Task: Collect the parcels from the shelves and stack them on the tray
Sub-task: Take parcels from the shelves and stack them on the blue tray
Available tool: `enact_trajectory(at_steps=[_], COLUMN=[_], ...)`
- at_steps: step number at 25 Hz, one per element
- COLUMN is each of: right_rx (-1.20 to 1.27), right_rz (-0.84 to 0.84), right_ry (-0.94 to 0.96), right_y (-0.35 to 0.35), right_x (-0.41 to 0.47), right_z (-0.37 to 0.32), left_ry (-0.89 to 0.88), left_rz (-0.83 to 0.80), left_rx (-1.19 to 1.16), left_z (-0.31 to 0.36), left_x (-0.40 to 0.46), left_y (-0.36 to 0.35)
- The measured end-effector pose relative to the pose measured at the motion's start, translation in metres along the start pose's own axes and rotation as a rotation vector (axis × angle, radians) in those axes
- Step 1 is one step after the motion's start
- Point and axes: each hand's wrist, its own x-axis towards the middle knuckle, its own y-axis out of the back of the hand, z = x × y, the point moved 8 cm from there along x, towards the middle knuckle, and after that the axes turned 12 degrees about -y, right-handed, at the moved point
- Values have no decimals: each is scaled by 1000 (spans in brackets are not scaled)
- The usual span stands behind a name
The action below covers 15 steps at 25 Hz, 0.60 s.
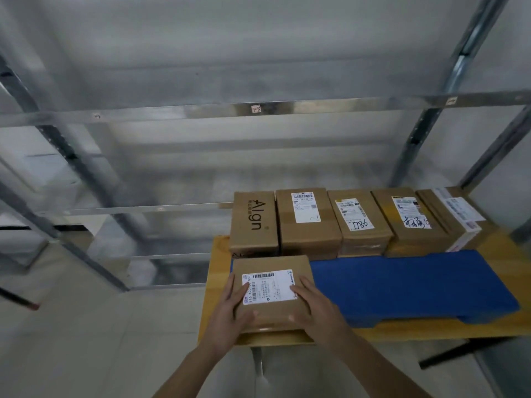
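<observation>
A brown cardboard parcel (275, 265) with a white shipping label sits at the near left end of the blue tray (408, 285). My left hand (228, 314) holds its left side, thumb on top. My right hand (314, 307) holds its right side, fingers laid over the label's edge. Along the tray's far edge stands a row of several more parcels: one printed "Algn" (254, 222), then labelled boxes (307, 222), (359, 222), (413, 222), and a tilted one (454, 216) at the far right.
The tray lies on a yellow wooden table (215, 282) with dark legs. Behind and to the left stands a metal shelving rack (184, 110) with bare shelves. Pale tiled floor spreads to the left and below the table.
</observation>
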Motion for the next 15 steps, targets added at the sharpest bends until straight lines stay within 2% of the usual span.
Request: enact_trajectory(at_steps=[5, 15], right_rx=[26, 16], right_rz=[22, 31], right_ry=[26, 37], right_y=[-3, 0], right_x=[12, 22], right_z=[-9, -14], left_ry=[2, -17], left_rz=[-19, -28], left_rx=[41, -19], left_z=[-14, -6], left_x=[17, 26], left_y=[10, 14])
